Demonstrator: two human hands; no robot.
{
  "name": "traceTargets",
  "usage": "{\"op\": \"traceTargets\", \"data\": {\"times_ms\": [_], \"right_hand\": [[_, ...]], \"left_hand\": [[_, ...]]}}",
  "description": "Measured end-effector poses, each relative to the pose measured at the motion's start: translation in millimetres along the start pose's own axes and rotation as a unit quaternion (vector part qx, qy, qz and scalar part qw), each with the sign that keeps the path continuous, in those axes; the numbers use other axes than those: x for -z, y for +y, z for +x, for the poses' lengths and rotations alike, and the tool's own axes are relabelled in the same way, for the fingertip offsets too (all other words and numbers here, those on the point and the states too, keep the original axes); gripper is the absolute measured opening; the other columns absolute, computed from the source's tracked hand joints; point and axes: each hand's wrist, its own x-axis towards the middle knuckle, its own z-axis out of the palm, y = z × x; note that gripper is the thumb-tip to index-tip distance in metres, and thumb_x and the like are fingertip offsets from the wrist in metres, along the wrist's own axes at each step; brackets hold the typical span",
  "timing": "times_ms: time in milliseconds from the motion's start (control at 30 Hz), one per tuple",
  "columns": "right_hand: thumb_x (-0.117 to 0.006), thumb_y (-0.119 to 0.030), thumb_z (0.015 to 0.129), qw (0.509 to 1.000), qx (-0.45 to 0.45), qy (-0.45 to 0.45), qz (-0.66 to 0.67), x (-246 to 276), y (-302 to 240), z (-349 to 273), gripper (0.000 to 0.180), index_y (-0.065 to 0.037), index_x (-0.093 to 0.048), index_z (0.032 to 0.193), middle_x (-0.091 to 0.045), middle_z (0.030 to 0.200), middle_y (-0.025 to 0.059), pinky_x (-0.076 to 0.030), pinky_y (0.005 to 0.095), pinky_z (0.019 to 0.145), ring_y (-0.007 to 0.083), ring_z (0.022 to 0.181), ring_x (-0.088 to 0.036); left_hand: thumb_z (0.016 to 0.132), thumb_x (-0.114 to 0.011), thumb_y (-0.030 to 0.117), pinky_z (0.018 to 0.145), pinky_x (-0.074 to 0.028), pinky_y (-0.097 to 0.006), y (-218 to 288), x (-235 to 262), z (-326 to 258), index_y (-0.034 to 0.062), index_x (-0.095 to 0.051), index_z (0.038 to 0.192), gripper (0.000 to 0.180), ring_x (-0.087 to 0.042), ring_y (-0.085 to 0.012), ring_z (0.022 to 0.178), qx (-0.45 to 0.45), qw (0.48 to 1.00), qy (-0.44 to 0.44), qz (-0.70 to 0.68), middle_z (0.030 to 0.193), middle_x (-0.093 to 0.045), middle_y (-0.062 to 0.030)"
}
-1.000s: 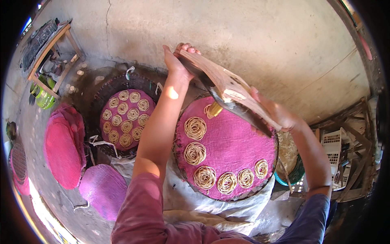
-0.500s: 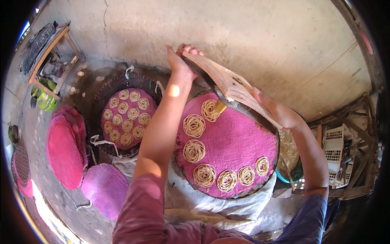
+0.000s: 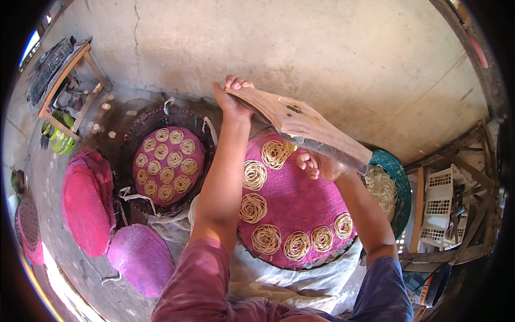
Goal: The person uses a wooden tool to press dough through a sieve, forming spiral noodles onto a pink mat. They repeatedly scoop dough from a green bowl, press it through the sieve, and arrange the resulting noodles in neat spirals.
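My left hand (image 3: pixel 234 99) grips the far left end of a long wooden board (image 3: pixel 306 121), thick and worn, raised and slanted over a large round tray. A yellowish cylinder (image 3: pixel 290 146) shows under the board's near edge. Below the board's right half, my right hand (image 3: pixel 322 164) has its fingers curled in, with nothing visible in them; the board lies close above it. The tray is lined with pink cloth (image 3: pixel 300 206). Several coiled noodle-like rounds (image 3: pixel 266 239) lie along its left and near edge. Part of the tray's right side is hidden by my right forearm.
A dark round basket (image 3: pixel 126 153) at left holds more coils on pink cloth. Pink pads (image 3: pixel 88 204) and a purple pad (image 3: pixel 140 260) lie at lower left. At right are a teal basin (image 3: pixel 396 172) of pale dough-like stuff and a wooden rack (image 3: pixel 418 209) with white baskets. A wall (image 3: pixel 348 53) stands behind.
My right hand has let go of the board's right end and moved left beneath it, fingers curling. The board and my left hand have shifted slightly left and nearer. The teal basin shows more.
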Motion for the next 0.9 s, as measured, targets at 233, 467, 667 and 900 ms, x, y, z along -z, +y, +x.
{"op": "traceTargets", "data": {"times_ms": [233, 467, 667, 900], "right_hand": [[-0.049, -0.028, 0.099, 0.79, 0.108, 0.121, -0.591, 2, 4, 12, 0.033, -0.008, -0.06, 0.124, -0.067, 0.1, 0.0132, -0.054, 0.0351, 0.061, 0.0196, 0.076, -0.066], [-0.05, -0.044, 0.099, 0.855, -0.018, 0.086, -0.511, -7, -42, -7, 0.051, -0.005, -0.053, 0.133, -0.069, 0.105, 0.0165, -0.056, 0.0374, 0.066, 0.0249, 0.08, -0.069], [-0.035, -0.071, 0.094, 0.934, -0.11, 0.147, -0.305, -49, -89, -76, 0.076, -0.004, -0.056, 0.121, -0.064, 0.081, 0.0113, -0.052, 0.0291, 0.055, 0.0178, 0.064, -0.063], [-0.031, -0.066, 0.099, 0.81, -0.155, 0.278, -0.493, -35, -86, -71, 0.071, -0.004, -0.064, 0.095, -0.06, 0.067, 0.0073, -0.046, 0.0275, 0.049, 0.0136, 0.055, -0.057]], "left_hand": [[0.1, -0.013, 0.062, 0.065, -0.047, -0.03, 26, -34, 4, 0.0167, -0.043, 0.061, 0.067, -0.05, -0.0099, 0.056, -0.025, 0.995, -0.091, 0.04, 0.056, -0.043, 0.0056], [0.101, -0.009, 0.062, 0.064, -0.044, -0.032, 21, -85, 0, 0.0158, -0.044, 0.073, 0.064, -0.045, -0.0103, 0.057, -0.032, 0.987, -0.136, 0.08, 0.058, -0.042, 0.007], [0.098, -0.016, 0.069, 0.064, -0.044, -0.036, -36, -71, 22, 0.0128, -0.046, 0.076, 0.067, -0.044, -0.0175, 0.056, -0.059, 0.97, 0.036, 0.232, 0.058, -0.041, 0.0005], [0.096, -0.02, 0.072, 0.059, -0.041, -0.036, -71, -20, 20, 0.0136, -0.037, 0.07, 0.066, -0.04, -0.0194, 0.054, 0.028, 0.971, 0.21, 0.113, 0.057, -0.04, -0.0017]]}}
